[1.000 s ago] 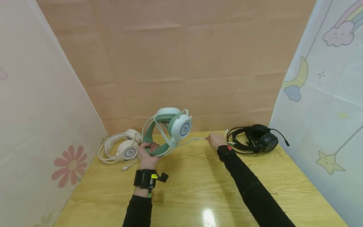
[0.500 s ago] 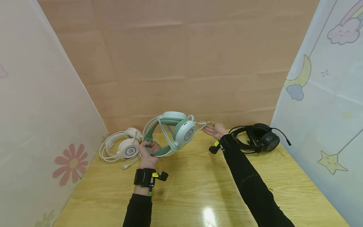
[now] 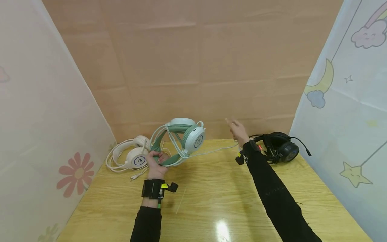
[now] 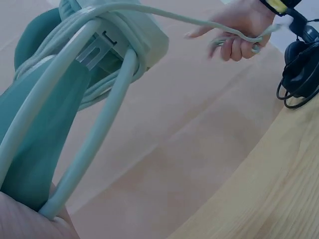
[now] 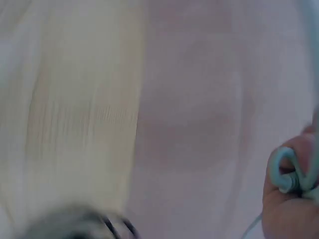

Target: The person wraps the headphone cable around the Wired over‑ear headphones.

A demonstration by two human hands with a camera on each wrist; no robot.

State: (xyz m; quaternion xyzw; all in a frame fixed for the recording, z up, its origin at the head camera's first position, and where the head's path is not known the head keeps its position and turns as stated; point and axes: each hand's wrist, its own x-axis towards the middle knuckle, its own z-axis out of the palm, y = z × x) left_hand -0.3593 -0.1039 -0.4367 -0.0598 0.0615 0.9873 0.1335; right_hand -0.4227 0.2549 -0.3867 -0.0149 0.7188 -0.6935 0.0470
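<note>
My left hand (image 3: 158, 163) grips the padded headband of a mint-green and white pair of headphones (image 3: 194, 141), raised above the table with the earcups to the right. Coils of pale green cable wrap the band and nearer earcup, seen close up in the left wrist view. From there a length of cable (image 3: 216, 150) stretches right to my right hand (image 3: 239, 133). That hand's lower fingers (image 4: 237, 49) curl round the cable, while its index finger points out. In the right wrist view, a folded loop of cable (image 5: 285, 169) shows at the hand; the image is blurred.
White headphones (image 3: 137, 158) with a bundled cable lie on the table (image 3: 208, 198) just left of my left hand. A black headset (image 3: 287, 152) with a mic boom lies beyond my right wrist. A brown paper wall (image 3: 193, 67) stands behind.
My right hand has moved up and slightly right, drawing the cable into a longer, straighter span. The left hand keeps its grip on the headphones, nearly still.
</note>
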